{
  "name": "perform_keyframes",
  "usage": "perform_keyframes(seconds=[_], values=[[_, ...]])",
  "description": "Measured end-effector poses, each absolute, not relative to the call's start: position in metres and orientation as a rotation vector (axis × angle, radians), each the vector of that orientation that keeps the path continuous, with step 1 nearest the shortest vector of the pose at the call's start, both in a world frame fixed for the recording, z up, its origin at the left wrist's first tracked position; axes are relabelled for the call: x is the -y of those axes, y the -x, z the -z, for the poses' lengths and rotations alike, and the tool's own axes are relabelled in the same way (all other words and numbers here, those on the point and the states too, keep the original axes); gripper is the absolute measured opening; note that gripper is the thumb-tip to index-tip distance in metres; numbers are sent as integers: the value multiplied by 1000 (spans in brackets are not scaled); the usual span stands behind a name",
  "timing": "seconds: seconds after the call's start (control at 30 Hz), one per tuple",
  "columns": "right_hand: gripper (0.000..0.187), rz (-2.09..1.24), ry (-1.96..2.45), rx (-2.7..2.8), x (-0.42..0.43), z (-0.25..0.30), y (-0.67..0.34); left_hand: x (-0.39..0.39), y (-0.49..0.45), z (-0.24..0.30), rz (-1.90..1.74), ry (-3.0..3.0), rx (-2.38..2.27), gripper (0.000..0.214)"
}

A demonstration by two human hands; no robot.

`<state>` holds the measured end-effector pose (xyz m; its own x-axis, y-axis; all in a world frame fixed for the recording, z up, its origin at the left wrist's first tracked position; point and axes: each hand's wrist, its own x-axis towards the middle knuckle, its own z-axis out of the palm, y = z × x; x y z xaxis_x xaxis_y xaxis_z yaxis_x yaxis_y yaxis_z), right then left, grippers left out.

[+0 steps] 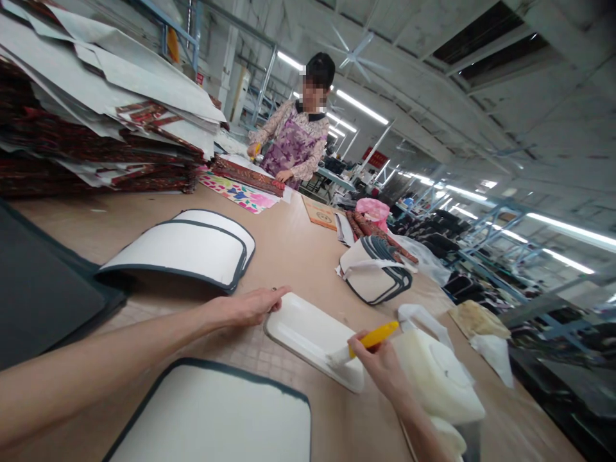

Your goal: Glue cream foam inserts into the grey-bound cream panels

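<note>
My right hand (378,359) is closed round the yellow handle of a brush (373,337). Its pale bristles touch the right end of a long white panel (308,330) with rounded corners and a dark edge. At the panel's far left corner, my left hand (255,307) pinches the rim, thumb side up. Beside my right wrist stands a whitish plastic jug (437,372), its lower part partly hidden by my forearm. A larger white panel with dark edging (216,417) lies nearest me, cut off by the frame's bottom.
Curved white panels (183,250) lie left of my left hand. A tied bundle of panels (373,273) sits beyond the brush. Stacked patterned sheets (106,115) rise at far left, above dark sheets (43,289). Across the table (283,250), a person (301,135) handles patterned material.
</note>
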<state>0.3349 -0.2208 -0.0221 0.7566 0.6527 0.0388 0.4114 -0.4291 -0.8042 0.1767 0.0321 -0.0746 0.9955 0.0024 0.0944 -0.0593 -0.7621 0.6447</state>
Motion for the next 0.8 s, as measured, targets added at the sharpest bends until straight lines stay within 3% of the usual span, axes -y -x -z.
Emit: perform_keyframes(seconds=[0.17, 0.33, 0.5, 0.8], values=[[27, -220, 2166, 722, 268, 4, -365, -28, -170, 64, -92, -2508, 24, 44], [32, -161, 2083, 761, 209, 7, -375, -22, -158, 51, -52, -2584, 41, 41], [30, -257, 2057, 877, 159, 32, -387, -16, -154, 41, -55, -2633, 159, 20], [26, -63, 2154, 721, 226, -7, -395, -16, -162, 37, -1, -2680, 108, 10]])
